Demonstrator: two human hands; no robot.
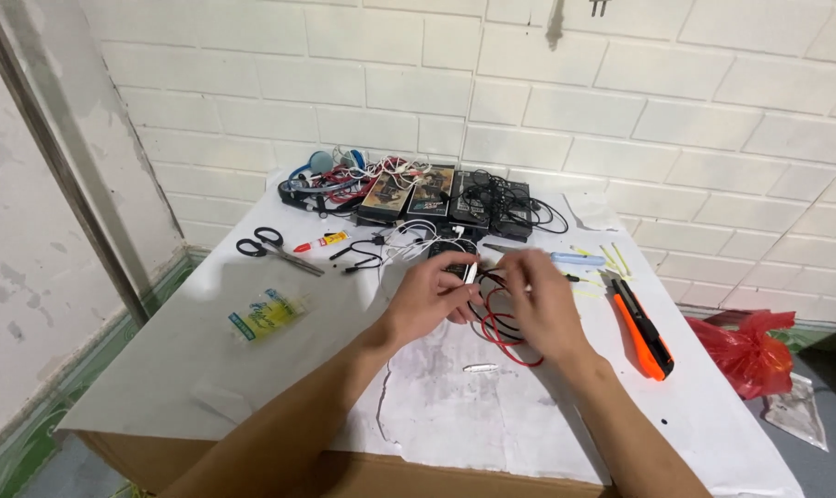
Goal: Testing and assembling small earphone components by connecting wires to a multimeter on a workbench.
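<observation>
I see my left hand (434, 297) pinching a small black device (459, 269); my right hand (540, 302) grips thin red-and-black wires (497, 325) beside the orange-and-black utility knife (641, 330).

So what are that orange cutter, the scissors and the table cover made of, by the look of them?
The orange cutter: likely hard plastic, matte orange with black trim. The scissors: black handles that look plastic, blades grey like metal. The table cover: white paper by its creases and a tear, laid over what seems brown cardboard at the front edge.

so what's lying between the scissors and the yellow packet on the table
Nothing: in the head view the white table top is bare between the black scissors and the yellow packet. The small glue tube lies off to the scissors' right.
</observation>
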